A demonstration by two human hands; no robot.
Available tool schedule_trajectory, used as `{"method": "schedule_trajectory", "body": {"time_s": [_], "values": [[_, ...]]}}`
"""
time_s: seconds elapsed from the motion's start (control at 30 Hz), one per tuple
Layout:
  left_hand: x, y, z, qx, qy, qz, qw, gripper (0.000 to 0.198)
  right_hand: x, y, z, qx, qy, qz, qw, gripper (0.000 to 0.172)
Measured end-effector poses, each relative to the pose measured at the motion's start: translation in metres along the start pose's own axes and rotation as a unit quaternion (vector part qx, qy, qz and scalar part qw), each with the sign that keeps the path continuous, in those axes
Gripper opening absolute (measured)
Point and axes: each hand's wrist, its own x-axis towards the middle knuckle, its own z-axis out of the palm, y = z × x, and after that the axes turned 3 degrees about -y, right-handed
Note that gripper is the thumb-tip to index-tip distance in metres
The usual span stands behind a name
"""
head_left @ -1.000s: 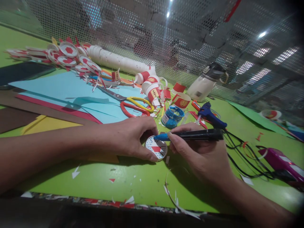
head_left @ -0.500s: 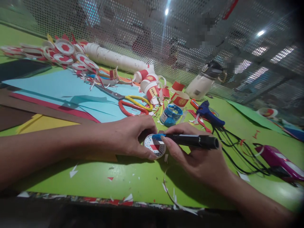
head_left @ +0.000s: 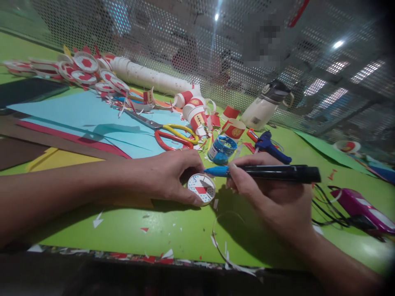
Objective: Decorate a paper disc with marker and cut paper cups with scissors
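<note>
Between the thumb and fingers of my left hand (head_left: 173,176) is a small round paper disc (head_left: 201,190), white with a red centre, dark lines and blue dots. It rests on or just above the green table. My right hand (head_left: 265,193) grips a black marker (head_left: 277,173) whose tip end is covered in blue. That blue tip is just above the disc's upper edge, apart from its face. Behind my hands stands an open glass jar of blue paint (head_left: 222,149). Scissors (head_left: 175,136) with red and yellow handles lie beyond my left hand.
Light blue paper sheets (head_left: 74,119) spread at the left, with a pile of red and white discs (head_left: 86,68) behind. Cut paper cups (head_left: 197,113), a blue glue gun (head_left: 270,146), a white bottle (head_left: 262,107) and a purple device (head_left: 364,209) stand or lie around. Scraps litter the front edge.
My right hand has moved right and lifted the marker's blue tip off the disc's face. My left hand and the disc have stayed in place.
</note>
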Motion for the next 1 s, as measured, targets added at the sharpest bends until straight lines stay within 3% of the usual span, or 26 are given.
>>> {"method": "schedule_trajectory", "body": {"time_s": [0.47,1.0], "values": [[0.0010,0.0011,0.0019,-0.021,-0.005,-0.041,0.999,0.043,0.0010,0.0029,0.0048,0.069,-0.040,0.065,0.995,0.004],[0.0011,0.0038,0.0005,-0.015,-0.013,-0.043,0.999,0.041,-0.0005,0.0056,0.0063,0.056,-0.045,0.057,0.996,0.004]]}}
